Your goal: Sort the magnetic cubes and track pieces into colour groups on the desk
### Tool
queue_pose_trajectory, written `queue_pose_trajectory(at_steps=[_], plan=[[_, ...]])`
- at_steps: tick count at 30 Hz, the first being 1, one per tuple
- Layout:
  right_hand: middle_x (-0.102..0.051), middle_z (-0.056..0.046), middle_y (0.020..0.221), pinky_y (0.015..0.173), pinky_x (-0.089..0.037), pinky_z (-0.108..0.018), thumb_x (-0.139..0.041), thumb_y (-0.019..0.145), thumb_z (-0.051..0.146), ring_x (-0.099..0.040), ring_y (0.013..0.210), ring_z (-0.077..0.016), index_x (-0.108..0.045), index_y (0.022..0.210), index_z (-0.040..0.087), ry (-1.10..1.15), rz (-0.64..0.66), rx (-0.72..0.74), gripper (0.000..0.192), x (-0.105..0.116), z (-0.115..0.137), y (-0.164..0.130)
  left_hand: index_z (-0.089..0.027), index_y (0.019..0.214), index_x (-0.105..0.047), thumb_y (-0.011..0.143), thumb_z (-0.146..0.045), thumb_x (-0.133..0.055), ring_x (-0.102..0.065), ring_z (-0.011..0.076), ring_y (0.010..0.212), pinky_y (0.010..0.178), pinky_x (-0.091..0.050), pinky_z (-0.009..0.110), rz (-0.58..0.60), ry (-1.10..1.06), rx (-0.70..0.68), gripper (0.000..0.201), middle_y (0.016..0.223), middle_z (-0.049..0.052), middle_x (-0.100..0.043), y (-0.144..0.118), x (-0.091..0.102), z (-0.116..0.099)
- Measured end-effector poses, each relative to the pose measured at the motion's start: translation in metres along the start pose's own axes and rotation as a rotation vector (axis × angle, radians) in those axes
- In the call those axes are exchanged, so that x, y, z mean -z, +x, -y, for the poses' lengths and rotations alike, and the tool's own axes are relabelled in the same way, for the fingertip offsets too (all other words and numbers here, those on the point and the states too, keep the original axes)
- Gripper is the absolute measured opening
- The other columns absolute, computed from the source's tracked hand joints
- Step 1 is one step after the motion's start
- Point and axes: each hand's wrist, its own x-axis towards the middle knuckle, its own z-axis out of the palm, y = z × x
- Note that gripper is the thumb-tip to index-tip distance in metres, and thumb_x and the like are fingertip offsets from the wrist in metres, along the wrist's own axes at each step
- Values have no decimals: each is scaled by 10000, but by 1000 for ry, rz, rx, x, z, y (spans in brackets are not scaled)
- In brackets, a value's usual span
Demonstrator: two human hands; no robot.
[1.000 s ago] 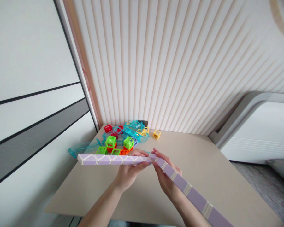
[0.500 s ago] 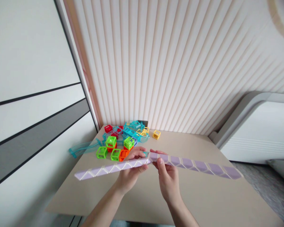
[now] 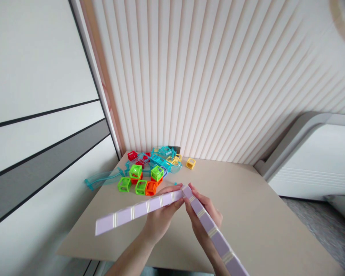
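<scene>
One purple segmented strip (image 3: 149,205), both hands pinching its bend: left grip (image 3: 161,214), right grip (image 3: 202,216); three green cubes (image 3: 135,171); desk (image 3: 261,218) bare rightward.

Home room: beige table (image 3: 247,214), fluted wall panelling (image 3: 207,76), colourful plastic toy blocks (image 3: 143,176), white padded headboard (image 3: 313,153).

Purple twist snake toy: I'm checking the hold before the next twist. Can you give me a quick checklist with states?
1. Left hand grips the purple snake toy near its bend: ok.
2. Right hand grips the other section: ok.
3. Bend sits between the two hands: ok.
4. Left free end is above the table, touching nothing: ok.
5. Right end runs out of view: cannot tell.
6. Pile of coloured plastic cubes lies apart from the toy: ok.
</scene>
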Motion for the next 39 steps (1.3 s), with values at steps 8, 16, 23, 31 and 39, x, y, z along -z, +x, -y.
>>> queue_pose_trajectory(at_steps=[8,16,23,31,39], plan=[[-786,-54,1021,849,-615,-308,-725,851,365,-757,941,-246,-710,1042,219,-192,-63,89,240,-3,2,3,-246,1089,-729,846,-241,-742,-692,252,1109,967,-577,359,24,187,-305,244,1195,75,-726,3,-3,-3],[-770,-41,1089,916,-588,-313,-728,836,306,-715,1062,-244,-686,1073,240,-123,-34,74,250,0,6,0,-197,1118,-699,852,-302,-737,-664,286,1156,985,-564,396,40,98,-112,288,1244,116,-699,-2,1,-3],[-774,-61,1071,974,-565,-446,-738,810,226,-660,1162,-291,-666,1010,266,269,99,79,216,10,-5,7,-158,997,-727,797,-357,-799,-725,241,953,828,-597,310,-29,-344,177,292,995,96,-762,-2,-6,-11],[-695,-82,1265,1070,-442,-597,-701,850,154,-610,1239,-306,-664,1054,290,570,239,-41,247,13,-27,0,-145,985,-688,860,-345,-749,-702,172,962,849,-578,250,-1,-644,274,244,1008,78,-730,-5,-20,-29],[-723,-61,1205,1094,-390,-621,-711,839,192,-562,1294,-306,-749,935,288,661,584,-87,141,39,-7,36,-181,971,-664,827,-257,-782,-691,159,923,784,-563,240,62,-558,339,200,958,28,-714,-7,-10,-32]])
